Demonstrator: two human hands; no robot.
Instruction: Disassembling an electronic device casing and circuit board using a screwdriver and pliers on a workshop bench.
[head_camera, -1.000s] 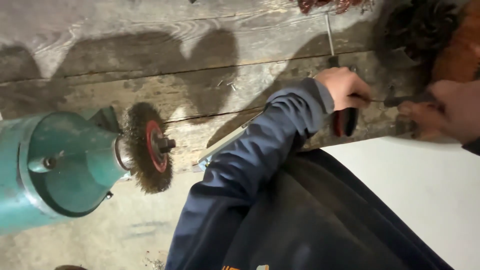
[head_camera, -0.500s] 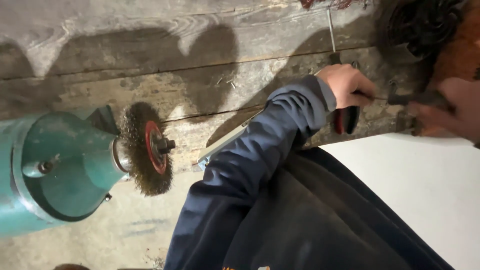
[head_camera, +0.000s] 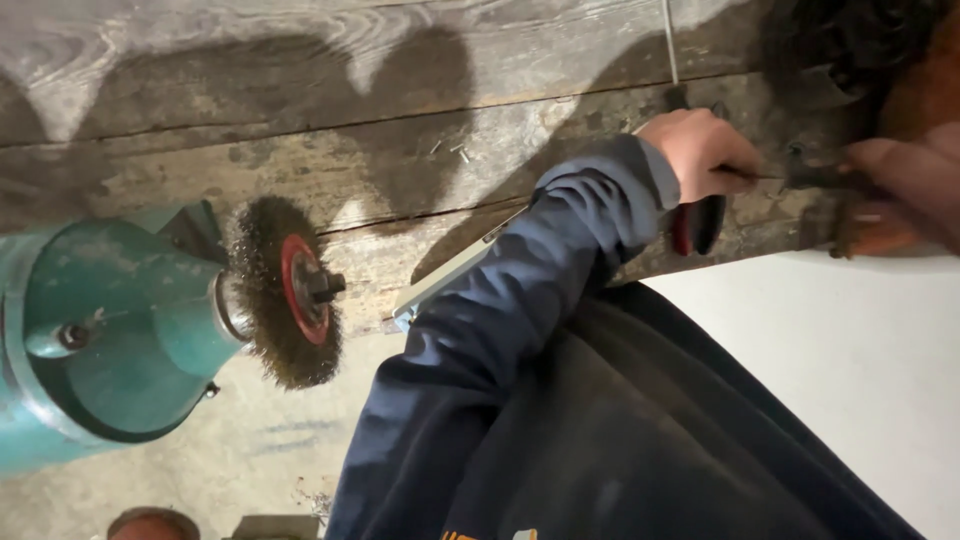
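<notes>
Weathered grey planks (head_camera: 300, 150) fill the upper half of my view, and a teal bench grinder (head_camera: 100, 340) takes the lower left, its brass-coloured wire wheel (head_camera: 285, 290) with a red hub facing right. A white sheet surface (head_camera: 850, 380) covers the lower right, and a pale metal strip (head_camera: 450, 275) slants across the middle beside my dark blue sleeve (head_camera: 520, 330).

From that sleeve my left hand (head_camera: 700, 150) reaches to the upper right of the frame, curled into a fist around the red-and-black handles of a plier-like tool (head_camera: 697, 222), which hang below the fist. My right hand (head_camera: 905, 190) sits at the far right edge, fingers closed on a small dark part (head_camera: 825, 180); I cannot tell exactly what it is, since it is blurred and shadowed.

What matters most is the thin rod or wire (head_camera: 755, 176) running almost level between the two hands, its long axis left to right. Both hands touch the work at either end, the left one gripping nearer the frame's centre, and all of it lies well apart from the wire wheel.
</notes>
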